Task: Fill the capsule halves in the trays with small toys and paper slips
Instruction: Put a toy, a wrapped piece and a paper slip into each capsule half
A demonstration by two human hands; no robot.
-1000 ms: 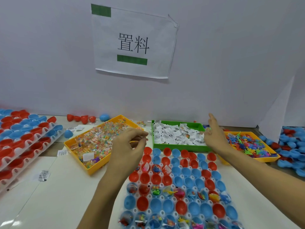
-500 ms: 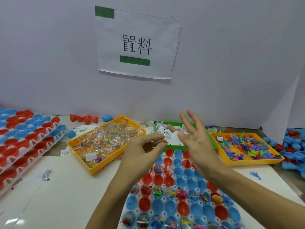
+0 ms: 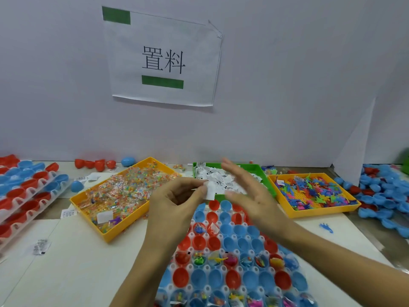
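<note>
The left hand (image 3: 177, 196) pinches a small white paper slip (image 3: 210, 191) between thumb and fingertips, above the far rows of the capsule tray (image 3: 232, 251). The right hand (image 3: 250, 193) hovers just beside it, fingers straight and spread, holding nothing. Unfilled capsule halves (image 3: 224, 206) lie directly below and slightly nearer than the slip, so the left hand is the closer one; the drop looks short and downward. Behind both hands sits the green tray of slips (image 3: 263, 173).

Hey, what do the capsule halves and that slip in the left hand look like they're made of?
Capsule halves: probably moulded plastic, since they are glossy, uniformly red or blue, and show highlights. Slip pinched by the left hand: apparently thin white paper, matte, bending at the edge.
</note>
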